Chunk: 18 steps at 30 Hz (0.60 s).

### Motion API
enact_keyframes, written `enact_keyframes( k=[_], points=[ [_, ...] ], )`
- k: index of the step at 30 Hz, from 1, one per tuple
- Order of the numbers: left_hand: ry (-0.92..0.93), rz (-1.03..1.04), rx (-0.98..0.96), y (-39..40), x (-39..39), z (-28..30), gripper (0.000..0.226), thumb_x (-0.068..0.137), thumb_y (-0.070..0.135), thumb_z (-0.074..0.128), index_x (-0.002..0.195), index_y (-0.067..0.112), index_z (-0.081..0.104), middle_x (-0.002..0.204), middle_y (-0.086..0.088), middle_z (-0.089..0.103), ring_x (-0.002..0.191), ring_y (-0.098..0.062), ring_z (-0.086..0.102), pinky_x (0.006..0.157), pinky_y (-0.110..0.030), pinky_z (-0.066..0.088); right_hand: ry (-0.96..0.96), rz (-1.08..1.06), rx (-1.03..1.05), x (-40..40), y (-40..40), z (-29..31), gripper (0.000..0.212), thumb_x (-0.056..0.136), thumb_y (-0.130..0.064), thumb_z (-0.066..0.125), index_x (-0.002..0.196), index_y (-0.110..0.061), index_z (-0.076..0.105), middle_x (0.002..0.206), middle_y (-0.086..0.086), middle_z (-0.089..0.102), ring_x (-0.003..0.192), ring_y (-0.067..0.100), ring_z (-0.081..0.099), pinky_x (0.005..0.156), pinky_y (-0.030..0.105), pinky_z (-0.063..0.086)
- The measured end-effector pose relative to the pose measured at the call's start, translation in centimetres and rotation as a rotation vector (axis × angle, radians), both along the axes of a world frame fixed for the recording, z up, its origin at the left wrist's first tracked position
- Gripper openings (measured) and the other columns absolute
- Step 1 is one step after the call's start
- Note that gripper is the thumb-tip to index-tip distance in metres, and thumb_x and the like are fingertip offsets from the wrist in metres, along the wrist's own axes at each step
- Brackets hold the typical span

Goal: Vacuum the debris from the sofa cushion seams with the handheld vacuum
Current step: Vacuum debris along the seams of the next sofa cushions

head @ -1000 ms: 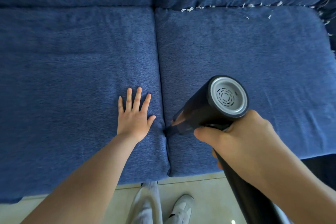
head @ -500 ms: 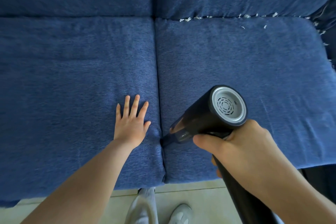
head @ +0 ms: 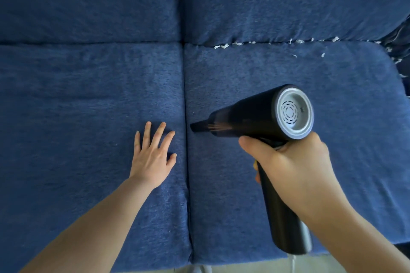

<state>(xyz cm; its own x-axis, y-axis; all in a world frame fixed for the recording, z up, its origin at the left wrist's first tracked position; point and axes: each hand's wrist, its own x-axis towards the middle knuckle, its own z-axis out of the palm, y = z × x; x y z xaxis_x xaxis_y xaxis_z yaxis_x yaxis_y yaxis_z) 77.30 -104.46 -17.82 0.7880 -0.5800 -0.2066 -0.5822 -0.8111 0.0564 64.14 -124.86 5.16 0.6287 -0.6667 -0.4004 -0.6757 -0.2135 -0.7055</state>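
The right hand (head: 295,168) is gripping the vacuum (head: 266,117) by its handle, lower right of centre. The nozzle (head: 196,127) is pointing left, just beside the centre seam (head: 186,139); contact with the fabric cannot be confirmed. The left hand (head: 153,157) is lying flat, fingers spread, on the left cushion (head: 77,106). Debris (head: 221,46) is sitting along the rear seam, upper right. Risk: the scraps are well apart from the nozzle, so working only the centre seam is likely leaving them behind.
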Motion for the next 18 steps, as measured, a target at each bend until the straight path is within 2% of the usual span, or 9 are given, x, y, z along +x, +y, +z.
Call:
enact_keyframes(
  k=[5, 9, 10, 13, 16, 18],
  points=[
    [0.007, 0.011, -0.005, -3.1, 4.3, 0.1, 0.063, 0.092, 0.041, 0.056, 0.148, 0.02, 0.037, 0.161, -0.005, 0.021, 0.149, -0.036, 0.007, 0.119, -0.056, 0.008, -0.053, 0.021, -0.037, 4.2, -1.1, -1.0, 0.028, 0.071, -0.041, 0.075, 0.071, -0.015, 0.062, 0.055, 0.001, 0.067, 0.059, 0.02, 0.066, 0.061, 0.033, 0.055],
    [0.021, 0.01, -0.012, -5.5, 7.3, 0.3, 0.063, 0.088, 0.036, 0.063, 0.144, 0.015, 0.043, 0.157, -0.007, 0.03, 0.147, -0.037, 0.016, 0.118, -0.058, 0.015, -0.077, 0.047, -0.081, 7.3, -2.7, -0.8, 0.021, 0.071, -0.046, 0.072, 0.077, -0.029, 0.061, 0.055, -0.016, 0.065, 0.059, 0.008, 0.062, 0.051, 0.013, 0.044],
    [0.029, 0.01, -0.016, -6.1, 7.8, 0.4, 0.063, 0.087, 0.035, 0.064, 0.144, 0.014, 0.043, 0.157, -0.008, 0.032, 0.147, -0.037, 0.017, 0.118, -0.057, 0.017, -0.083, 0.046, -0.087, 8.0, -3.4, -0.7, 0.025, 0.071, -0.046, 0.072, 0.073, -0.024, 0.061, 0.055, -0.018, 0.065, 0.06, 0.006, 0.062, 0.049, 0.012, 0.042],
    [0.068, -0.002, -0.036, -8.0, 9.6, 0.9, 0.063, 0.09, 0.036, 0.061, 0.145, 0.013, 0.041, 0.157, -0.008, 0.03, 0.148, -0.037, 0.015, 0.119, -0.055, 0.016, -0.08, 0.03, -0.09, 10.0, -5.4, 0.1, 0.037, 0.072, -0.042, 0.074, 0.058, -0.012, 0.058, 0.055, -0.014, 0.065, 0.064, 0.004, 0.06, 0.044, 0.013, 0.04],
    [0.103, -0.012, -0.09, -10.8, 11.2, 1.6, 0.061, 0.094, 0.036, 0.055, 0.147, 0.014, 0.037, 0.159, -0.007, 0.027, 0.149, -0.035, 0.012, 0.121, -0.051, 0.013, -0.093, 0.015, -0.126, 11.9, -7.7, 0.6, 0.04, 0.073, -0.04, 0.076, 0.06, -0.007, 0.059, 0.058, -0.005, 0.065, 0.067, 0.01, 0.059, 0.047, 0.018, 0.042],
    [0.142, -0.02, -0.122, -13.0, 12.4, 1.9, 0.061, 0.097, 0.038, 0.048, 0.151, 0.016, 0.029, 0.162, -0.004, 0.018, 0.15, -0.031, 0.005, 0.122, -0.046, 0.007, -0.118, 0.015, -0.16, 12.9, -9.2, 0.6, 0.038, 0.072, -0.039, 0.076, 0.063, -0.007, 0.06, 0.06, -0.004, 0.065, 0.068, 0.011, 0.058, 0.05, 0.019, 0.043]
  ],
)
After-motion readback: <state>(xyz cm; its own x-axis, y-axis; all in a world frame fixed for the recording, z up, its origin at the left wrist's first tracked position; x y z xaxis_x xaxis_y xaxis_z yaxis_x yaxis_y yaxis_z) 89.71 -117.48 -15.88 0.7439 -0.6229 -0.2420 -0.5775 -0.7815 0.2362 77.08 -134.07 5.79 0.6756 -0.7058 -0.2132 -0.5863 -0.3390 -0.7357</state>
